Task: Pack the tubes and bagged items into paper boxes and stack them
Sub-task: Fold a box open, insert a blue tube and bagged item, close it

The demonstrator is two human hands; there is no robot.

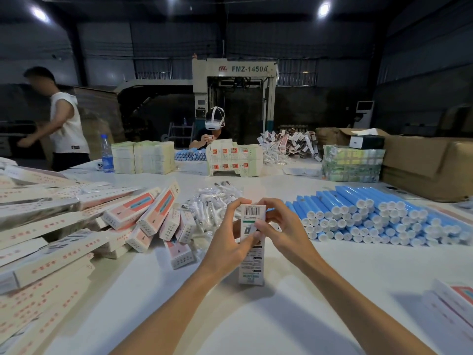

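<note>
1. Both hands hold one paper box (252,265) upright over the middle of the white table (256,324), barcode end on top.
2. Left hand (225,247) grips the box from its left side, fingers curled over the top corner and thumb lying on the printed face.
3. Right hand (284,229) pinches the box's upper right edge, its thumb pressed on the face beside the left thumb.
4. Whether the box's lower end touches the table cannot be told.
5. Just behind the hands lies a heap of clear bagged items (212,203).
6. Blue tubes (371,213) with white caps are piled to the right, caps toward the camera.
7. To the left, filled pink-and-white boxes (151,213) lean in a loose pile, next to flat cartons (38,242) stacked along the table's left edge.
8. Across the table a seated person (215,131) wearing a headset handles something small; another person (66,124) stands at far left near a water bottle (107,155).
</note>
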